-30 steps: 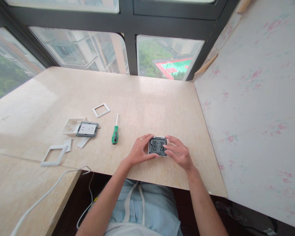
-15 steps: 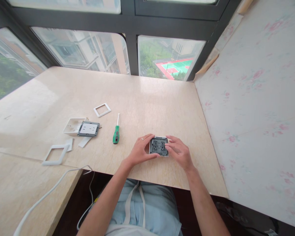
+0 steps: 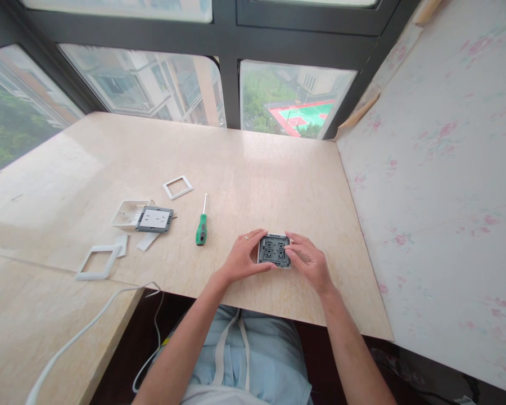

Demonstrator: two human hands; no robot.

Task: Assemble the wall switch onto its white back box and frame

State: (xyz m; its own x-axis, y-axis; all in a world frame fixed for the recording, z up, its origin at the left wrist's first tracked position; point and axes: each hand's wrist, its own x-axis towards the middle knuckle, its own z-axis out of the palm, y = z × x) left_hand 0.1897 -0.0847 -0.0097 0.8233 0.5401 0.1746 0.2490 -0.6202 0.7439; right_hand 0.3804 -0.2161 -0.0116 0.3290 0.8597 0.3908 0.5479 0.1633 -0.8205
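Presently the grey switch plate [image 3: 274, 251] is held near the tabletop's [image 3: 261, 174] front edge by L hand [image 3: 242, 257], thumb & fingers spread round its left side; R hand's [image 3: 312, 264] fingers are bunched at its right, pinch unclear. If L grip's relaxed, plate might be twisted; w/ excess R pressure, plastic might be cracked.

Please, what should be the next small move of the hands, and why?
Perhaps press gently with the right hand on the square dark-grey plastic switch module: that hand's fingers are at its right side, while the left hand grips its left side and could steady it.
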